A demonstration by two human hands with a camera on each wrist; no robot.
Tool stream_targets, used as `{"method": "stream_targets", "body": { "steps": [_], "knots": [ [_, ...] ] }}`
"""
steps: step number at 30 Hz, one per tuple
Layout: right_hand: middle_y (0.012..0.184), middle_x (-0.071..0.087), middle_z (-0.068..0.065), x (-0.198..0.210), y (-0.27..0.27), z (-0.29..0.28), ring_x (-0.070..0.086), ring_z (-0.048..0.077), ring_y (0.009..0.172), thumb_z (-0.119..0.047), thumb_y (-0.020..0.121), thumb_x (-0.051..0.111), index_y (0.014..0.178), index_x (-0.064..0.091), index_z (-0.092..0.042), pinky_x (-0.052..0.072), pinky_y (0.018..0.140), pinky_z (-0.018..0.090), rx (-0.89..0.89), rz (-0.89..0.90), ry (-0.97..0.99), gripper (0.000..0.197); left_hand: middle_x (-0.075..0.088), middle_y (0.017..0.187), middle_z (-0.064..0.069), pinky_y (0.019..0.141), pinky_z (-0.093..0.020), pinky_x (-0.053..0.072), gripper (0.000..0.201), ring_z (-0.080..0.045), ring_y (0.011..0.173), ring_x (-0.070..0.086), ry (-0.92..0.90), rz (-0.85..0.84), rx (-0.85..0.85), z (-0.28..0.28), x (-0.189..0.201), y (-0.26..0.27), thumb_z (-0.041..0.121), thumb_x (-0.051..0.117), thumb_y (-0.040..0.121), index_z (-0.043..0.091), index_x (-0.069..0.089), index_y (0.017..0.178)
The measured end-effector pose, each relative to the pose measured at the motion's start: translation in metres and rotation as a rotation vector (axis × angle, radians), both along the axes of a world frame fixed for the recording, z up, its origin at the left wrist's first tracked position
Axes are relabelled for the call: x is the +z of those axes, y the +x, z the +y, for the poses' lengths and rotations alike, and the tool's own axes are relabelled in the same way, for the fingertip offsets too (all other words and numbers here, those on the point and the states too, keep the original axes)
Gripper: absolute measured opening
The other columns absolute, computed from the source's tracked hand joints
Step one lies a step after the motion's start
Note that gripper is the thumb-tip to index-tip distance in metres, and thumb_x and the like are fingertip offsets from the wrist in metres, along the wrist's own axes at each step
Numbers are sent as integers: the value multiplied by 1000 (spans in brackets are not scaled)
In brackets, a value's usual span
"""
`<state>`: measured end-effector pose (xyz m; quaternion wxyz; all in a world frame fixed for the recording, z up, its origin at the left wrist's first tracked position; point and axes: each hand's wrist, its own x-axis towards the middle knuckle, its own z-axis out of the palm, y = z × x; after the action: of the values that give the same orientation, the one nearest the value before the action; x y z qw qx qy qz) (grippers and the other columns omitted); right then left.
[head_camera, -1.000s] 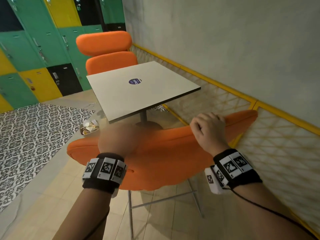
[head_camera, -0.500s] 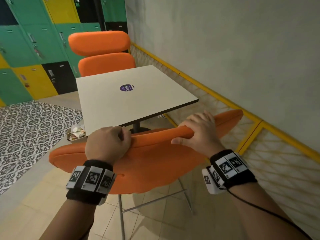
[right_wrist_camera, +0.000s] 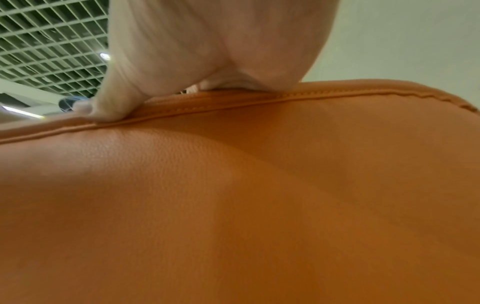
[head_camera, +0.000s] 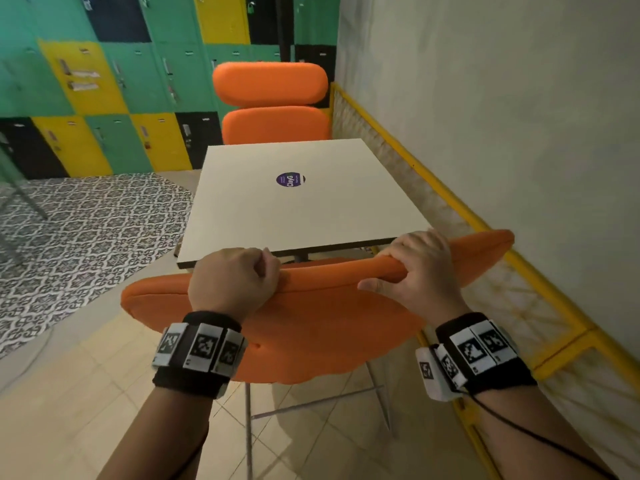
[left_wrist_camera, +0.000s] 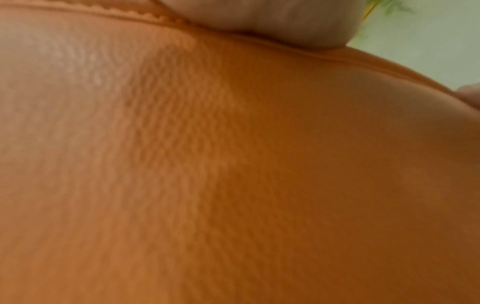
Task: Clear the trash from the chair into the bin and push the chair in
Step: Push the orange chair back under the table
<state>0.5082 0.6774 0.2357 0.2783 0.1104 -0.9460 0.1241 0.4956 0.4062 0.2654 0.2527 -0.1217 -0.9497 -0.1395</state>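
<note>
While both hands clamp the top edge of its backrest, the near orange chair (head_camera: 322,317) stands at 6 o'clock of the white square table (head_camera: 298,206), its backrest top just beside the table's near edge and partly tucked under it.

Item, left hand (head_camera: 232,282): fingers curled over the padded top rim toward the chair's 9 o'clock end, knuckles up, thumb hidden behind the backrest. In the left wrist view the palm (left_wrist_camera: 262,22) bears on the stitched seam, with orange upholstery (left_wrist_camera: 233,164) filling the picture.

Item, right hand (head_camera: 419,271): fingers wrapped over the rim toward the 3 o'clock end, thumb stretched along the near face. In the right wrist view the hand (right_wrist_camera: 207,45) sits on the piped seam of the backrest (right_wrist_camera: 233,195).

Item, chair frame: thin metal legs (head_camera: 247,427) on beige floor tile.

Item, round purple sticker (head_camera: 290,180): near the table's centre.

Item, second orange chair (head_camera: 272,105): at the table's 12 o'clock, two stacked back cushions.

Item, lockers (head_camera: 104,98): green, yellow and black doors, at 10 to 11 o'clock.

Item, patterned floor (head_camera: 79,233): black and white, at 9 o'clock.

Item, wall (head_camera: 502,116): plain, from 1 to 4 o'clock, with a yellow-framed mesh panel (head_camera: 519,306) along its base.

Bin and trash: not made out from this position.
</note>
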Motion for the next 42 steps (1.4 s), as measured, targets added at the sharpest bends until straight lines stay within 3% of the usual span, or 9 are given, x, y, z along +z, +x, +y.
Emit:
{"method": "stream_targets", "body": {
  "steps": [7, 11, 19, 22, 27, 34, 37, 40, 42],
  "knots": [
    [86, 61, -10, -3, -33, 13, 53, 14, 89, -91, 65, 36, 81, 65, -29, 31, 85, 33, 25, 5, 20, 70, 45, 41, 1, 44, -12, 15, 50, -19, 38, 36, 49, 46, 44, 13, -2, -29, 39, 33, 79, 10, 54, 45],
    [88, 63, -8, -4, -57, 14, 55, 16, 90, -92, 65, 32, 83, 66, -26, 33, 85, 36, 13, 9, 30, 76, 55, 46, -5, 43, -15, 20, 45, -27, 44, 48, 53, 32, 86, 15, -5, -56, 34, 40, 81, 8, 60, 51],
    [89, 62, -7, 0, -102, 26, 54, 18, 92, -94, 61, 30, 82, 65, -27, 34, 85, 38, -23, -32, 24, 79, 56, 50, -5, 44, -21, 21, 43, -22, 47, 43, 48, 11, 33, 28, -1, -100, 34, 41, 84, 9, 62, 56],
    [90, 62, -7, 0, -118, 24, 54, 19, 93, -94, 60, 29, 83, 65, -27, 35, 85, 39, -46, -53, 22, 80, 62, 57, -8, 52, -23, 27, 40, -22, 52, 45, 34, -21, 40, 26, -1, -118, 31, 45, 89, 8, 66, 63],
    [93, 63, -7, 5, -142, 21, 56, 19, 95, -96, 59, 25, 84, 65, -27, 37, 87, 40, -45, -91, 19, 84, 52, 57, 0, 52, -24, 27, 38, -21, 55, 47, 41, -75, 39, 25, 3, -146, 32, 45, 90, 10, 67, 68],
    [89, 64, -8, 2, -142, 22, 57, 18, 92, -94, 60, 31, 80, 64, -27, 36, 88, 38, -48, -46, 31, 77, 50, 54, 0, 48, -24, 24, 39, -21, 51, 44, 33, -51, -12, 24, -2, -144, 31, 44, 90, 11, 58, 60],
    [96, 64, -6, 3, -136, 21, 54, 20, 100, -96, 58, 28, 88, 67, -28, 31, 91, 37, -69, -80, -10, 83, 46, 51, 2, 47, -23, 22, 40, -22, 47, 41, 35, -9, -37, 22, -8, -141, 32, 41, 86, 12, 54, 54],
    [111, 62, 0, -8, -119, 15, 51, 23, 112, -92, 66, 28, 109, 65, -26, 31, 101, 41, -110, -90, -39, 87, 41, 45, 3, 41, -18, 18, 40, -19, 40, 37, 42, 69, -108, 15, -14, -133, 30, 40, 86, 15, 45, 49],
    [136, 50, 5, -18, -100, 8, 38, 27, 132, -80, 77, 38, 132, 50, -23, 23, 114, 49, -137, -107, -53, 80, 55, 51, 0, 47, -24, 38, 37, -20, 46, 49, 77, 174, -147, 15, -22, -126, 27, 42, 87, 15, 54, 55]
  ]
}}
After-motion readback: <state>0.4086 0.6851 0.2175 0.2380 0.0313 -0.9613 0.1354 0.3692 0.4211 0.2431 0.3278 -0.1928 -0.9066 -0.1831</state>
